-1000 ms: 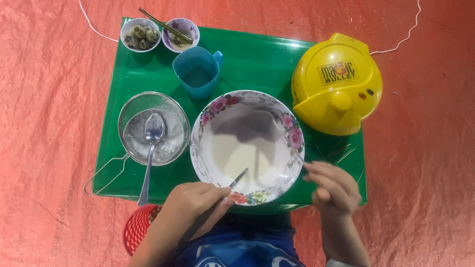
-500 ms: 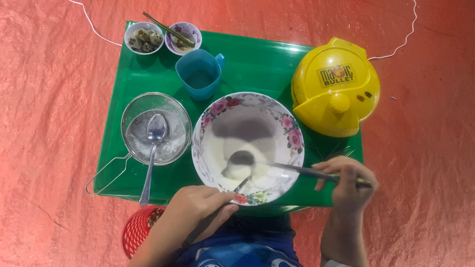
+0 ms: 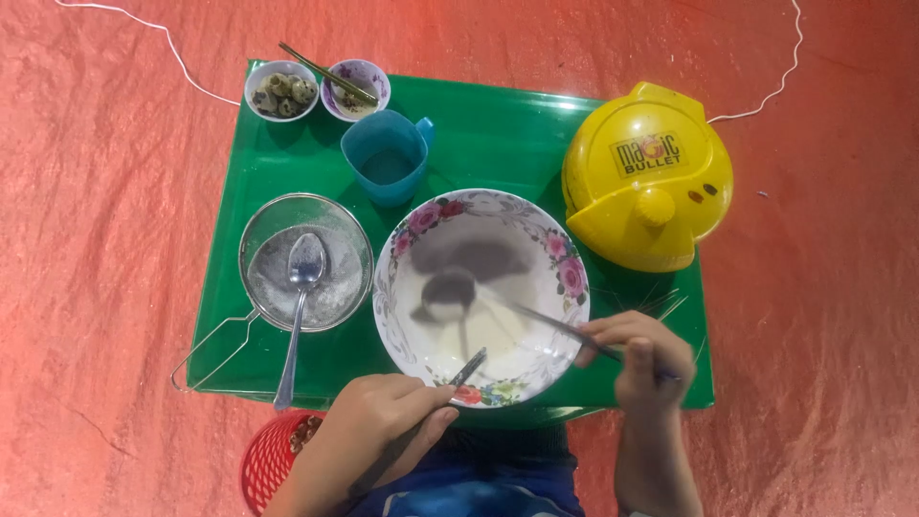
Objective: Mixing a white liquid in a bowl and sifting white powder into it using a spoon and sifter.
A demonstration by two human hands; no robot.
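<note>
1. Batter sits pale and thin in the floral bowl (image 3: 407, 316) on the green tray (image 3: 507, 124); I see my right hand (image 3: 639, 359) gripping a ladle (image 3: 498, 304) whose cup dips into it.
2. My left hand (image 3: 388, 431) is clenched round a thin metal utensil (image 3: 466, 368) at the near rim (its kind I cannot tell).
3. I'd stir low and slow, steadying the bowl, clear of the yellow appliance (image 3: 646, 177) and flour sieve (image 3: 304, 260).
</note>
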